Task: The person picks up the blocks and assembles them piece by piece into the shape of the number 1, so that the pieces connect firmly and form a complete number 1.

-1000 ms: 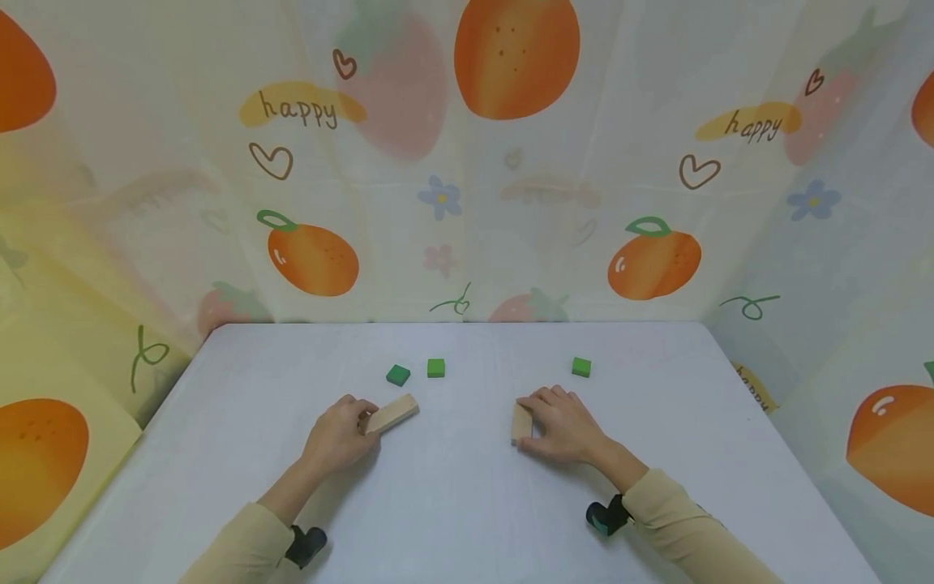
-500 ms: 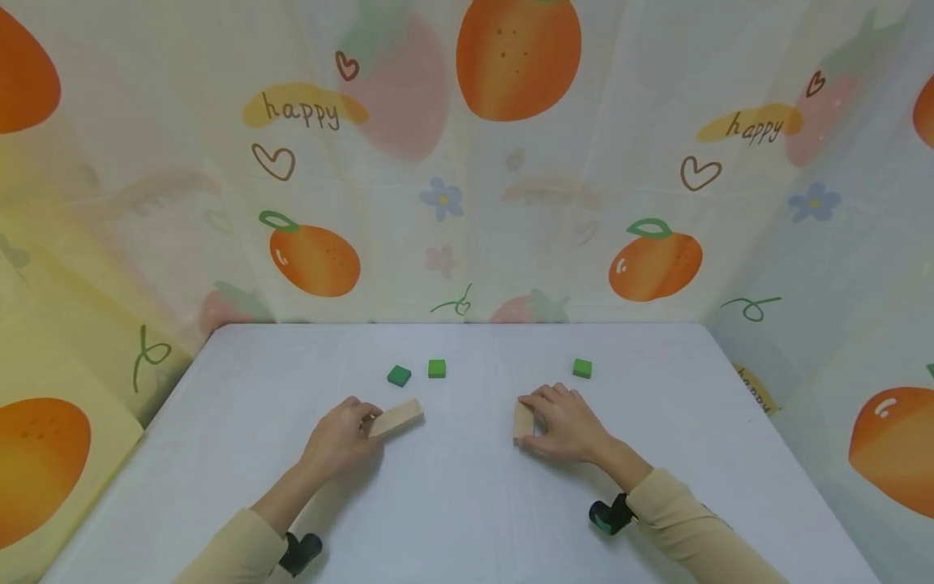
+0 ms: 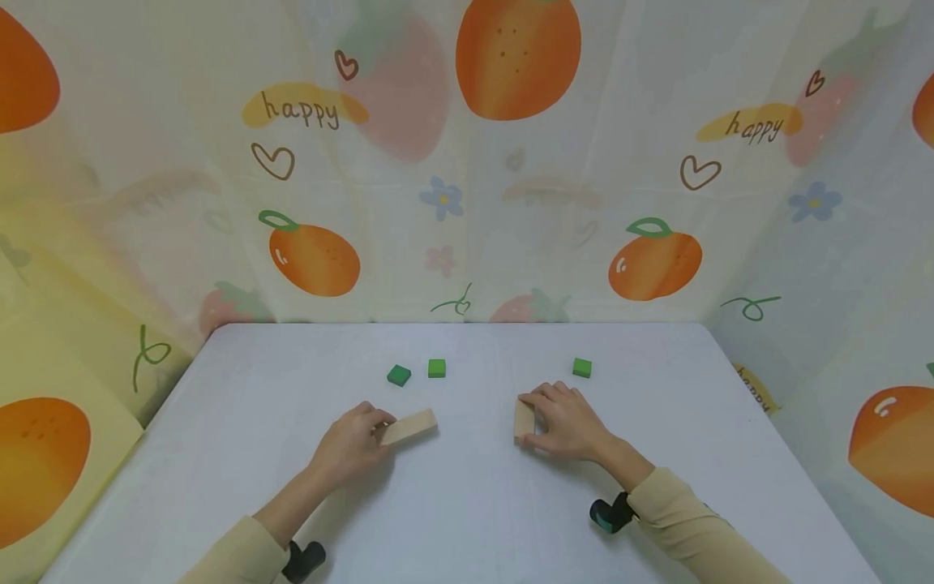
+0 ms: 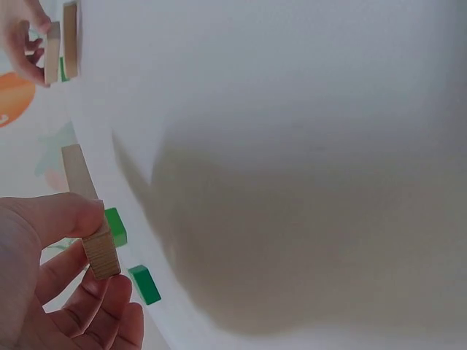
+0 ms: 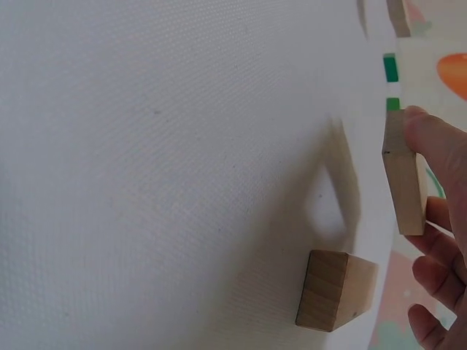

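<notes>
My left hand [image 3: 350, 444] pinches one end of a pale wooden block [image 3: 410, 427] between thumb and fingers. The block's far end points toward the middle of the table, and its shadow falls apart from it in the left wrist view. My right hand [image 3: 569, 422] grips another wooden block [image 3: 524, 422] by its two ends, thumb at one and fingertips at the other. Below that one, a third wooden block [image 5: 321, 292] rests on the table in the right wrist view; the head view hides it.
Toward the back of the white table [image 3: 467, 519] lie a dark green block [image 3: 399, 375] and a lighter green block [image 3: 436, 368], side by side. Another light green block [image 3: 582, 367] sits beyond my right hand. A fruit-print cloth [image 3: 474, 243] hangs behind the table.
My left hand has moved right and slightly toward me with its wooden block, which has turned a little flatter across the view. The right hand and its block have hardly moved.
</notes>
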The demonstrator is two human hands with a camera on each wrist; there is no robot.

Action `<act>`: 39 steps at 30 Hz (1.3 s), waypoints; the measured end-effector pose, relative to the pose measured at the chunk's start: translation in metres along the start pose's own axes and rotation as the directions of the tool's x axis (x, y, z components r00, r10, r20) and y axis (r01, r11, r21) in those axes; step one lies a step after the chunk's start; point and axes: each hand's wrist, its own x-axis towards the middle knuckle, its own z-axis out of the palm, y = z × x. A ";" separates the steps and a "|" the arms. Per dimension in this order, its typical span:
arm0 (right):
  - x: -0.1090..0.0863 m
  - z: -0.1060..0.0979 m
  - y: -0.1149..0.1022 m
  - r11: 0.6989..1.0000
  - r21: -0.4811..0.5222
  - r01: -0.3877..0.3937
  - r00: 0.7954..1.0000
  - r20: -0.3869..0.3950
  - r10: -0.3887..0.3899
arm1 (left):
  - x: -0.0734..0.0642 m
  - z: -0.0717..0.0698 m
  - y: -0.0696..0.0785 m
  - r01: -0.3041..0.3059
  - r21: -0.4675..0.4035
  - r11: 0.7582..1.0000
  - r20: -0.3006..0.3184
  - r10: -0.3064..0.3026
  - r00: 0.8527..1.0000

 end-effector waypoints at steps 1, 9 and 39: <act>0.000 0.000 0.000 1.000 0.001 0.001 1.000 0.000 -0.001 | -0.001 0.000 0.002 -0.005 0.000 1.000 -0.001 0.005 1.000; 0.001 -0.002 -0.001 1.000 0.012 0.011 1.000 -0.005 -0.011 | -0.005 0.005 0.016 -0.037 0.026 0.999 0.018 0.037 0.999; 0.013 -0.002 -0.007 0.999 0.008 0.054 0.998 -0.028 -0.054 | -0.018 0.022 0.050 -0.286 0.005 0.958 0.064 0.285 0.956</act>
